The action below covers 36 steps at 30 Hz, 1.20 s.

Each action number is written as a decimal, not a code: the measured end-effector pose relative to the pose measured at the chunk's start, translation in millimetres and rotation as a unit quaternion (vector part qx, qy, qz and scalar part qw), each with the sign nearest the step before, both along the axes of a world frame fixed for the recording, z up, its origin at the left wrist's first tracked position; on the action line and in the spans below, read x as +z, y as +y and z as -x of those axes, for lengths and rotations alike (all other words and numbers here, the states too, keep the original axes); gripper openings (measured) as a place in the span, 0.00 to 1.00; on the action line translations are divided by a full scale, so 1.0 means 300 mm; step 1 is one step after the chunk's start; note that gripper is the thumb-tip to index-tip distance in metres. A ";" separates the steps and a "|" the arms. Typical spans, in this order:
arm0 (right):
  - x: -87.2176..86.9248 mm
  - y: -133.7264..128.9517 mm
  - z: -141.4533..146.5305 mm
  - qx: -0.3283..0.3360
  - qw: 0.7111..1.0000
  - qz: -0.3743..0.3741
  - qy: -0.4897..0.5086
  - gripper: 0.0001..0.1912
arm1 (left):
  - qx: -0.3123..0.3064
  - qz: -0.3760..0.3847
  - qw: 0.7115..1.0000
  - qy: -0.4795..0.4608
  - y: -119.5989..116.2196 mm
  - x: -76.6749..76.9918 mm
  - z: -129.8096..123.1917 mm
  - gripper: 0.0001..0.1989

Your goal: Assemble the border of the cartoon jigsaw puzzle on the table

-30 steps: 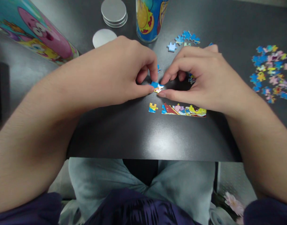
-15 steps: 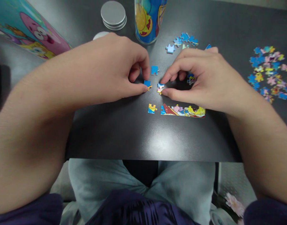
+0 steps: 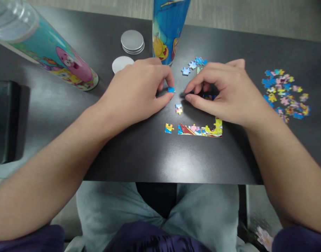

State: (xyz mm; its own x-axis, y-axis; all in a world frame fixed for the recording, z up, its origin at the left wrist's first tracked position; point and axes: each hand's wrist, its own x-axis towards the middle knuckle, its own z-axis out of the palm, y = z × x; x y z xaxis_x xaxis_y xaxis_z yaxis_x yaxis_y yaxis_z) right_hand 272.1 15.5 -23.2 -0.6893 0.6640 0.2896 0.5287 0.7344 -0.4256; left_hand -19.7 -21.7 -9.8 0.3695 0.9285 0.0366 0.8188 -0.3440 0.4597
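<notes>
Apparently light, stiff card: grip by the straight rims

Left hand (image 3: 140,89) pinched a blue piece (image 3: 171,90) between thumb and forefinger, about midway between the far and near edges of the tabletop (image 3: 149,161). Right hand (image 3: 234,92) was curled opposite, thumb and forefinger tips near each other; no piece was seen at them, and whether they were closed on anything could not be told.

A pink piece (image 3: 179,109) lay between the hands and the strip (image 3: 199,130); a yellow piece (image 3: 169,128) lay just beside the strip's left end. The strip lay towards the near edge, its long straight side facing that edge. The heap (image 3: 283,94) was spread towards the right end of the tabletop.

Handling, by judgement: single pieces very light, thin and rigid, with little to hold. Best hold was thumb and fingertip on opposite rims, clear of the knobs, which could bend or fray under a hard squeeze. The tabletop looked smooth, so a loose piece would likely skid if pressed off-centre. The strip seemed the more delicate item: lifted by one end, it could sag or part at a joint. Flat sliding, with support at both ends, was judged safer.
</notes>
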 end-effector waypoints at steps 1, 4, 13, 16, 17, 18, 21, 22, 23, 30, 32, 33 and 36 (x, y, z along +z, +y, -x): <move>0.001 0.002 -0.004 -0.009 1.000 -0.005 -0.003 0.04 | 0.003 0.003 1.000 -0.006 0.002 -0.005 -0.002 0.16; 0.011 0.005 -0.016 -0.037 0.999 -0.013 -0.018 0.03 | 0.001 0.022 0.999 -0.034 0.003 -0.015 -0.011 0.12; -0.022 0.076 -0.076 -0.071 0.995 -0.063 0.043 0.05 | 0.005 0.058 0.998 -0.017 -0.031 0.024 -0.068 0.10; -0.013 0.086 -0.108 -0.128 0.988 -0.034 0.085 0.07 | 0.000 0.058 0.998 -0.031 -0.056 0.053 -0.074 0.12; -0.012 0.086 -0.113 -0.138 0.985 -0.032 0.096 0.09 | -0.003 0.059 0.997 -0.039 -0.071 0.061 -0.074 0.13; -0.014 0.088 -0.113 -0.148 0.983 -0.030 0.108 0.11 | -0.007 0.061 0.997 -0.049 -0.088 0.069 -0.074 0.13; -0.041 0.112 -0.067 -0.172 0.975 -0.026 0.135 0.27 | -0.014 0.075 0.993 -0.092 -0.152 0.076 -0.074 0.12; -0.053 0.129 -0.038 -0.172 0.975 -0.026 0.136 0.37 | -0.008 0.079 0.991 -0.110 -0.173 0.072 -0.074 0.11; -0.064 0.151 -0.003 -0.170 0.976 -0.026 0.135 0.46 | 0.002 0.081 0.988 -0.128 -0.193 0.065 -0.073 0.11; -0.048 0.314 0.209 -0.152 0.967 -0.071 0.192 0.55 | 0.024 0.079 0.975 -0.205 -0.257 0.003 0.011 0.14; -0.037 0.332 0.228 -0.137 0.967 -0.086 0.195 0.47 | 0.027 0.081 0.972 -0.219 -0.255 -0.011 0.046 0.15; -0.036 0.336 0.232 -0.132 0.967 -0.091 0.196 0.44 | 0.031 0.082 0.970 -0.225 -0.251 -0.018 0.058 0.15; -0.046 0.334 0.231 -0.120 0.966 -0.097 0.208 0.41 | 0.040 0.082 0.966 -0.242 -0.240 -0.035 0.075 0.14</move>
State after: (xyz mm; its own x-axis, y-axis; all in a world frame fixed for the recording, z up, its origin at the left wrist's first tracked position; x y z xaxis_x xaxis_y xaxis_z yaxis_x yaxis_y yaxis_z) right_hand 202.7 115.7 -37.0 -0.3188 0.6953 0.6442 0.5061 0.6995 -0.5046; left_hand -42.1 -93.6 -20.2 0.2734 0.9612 0.0379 0.5149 -0.1795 0.8383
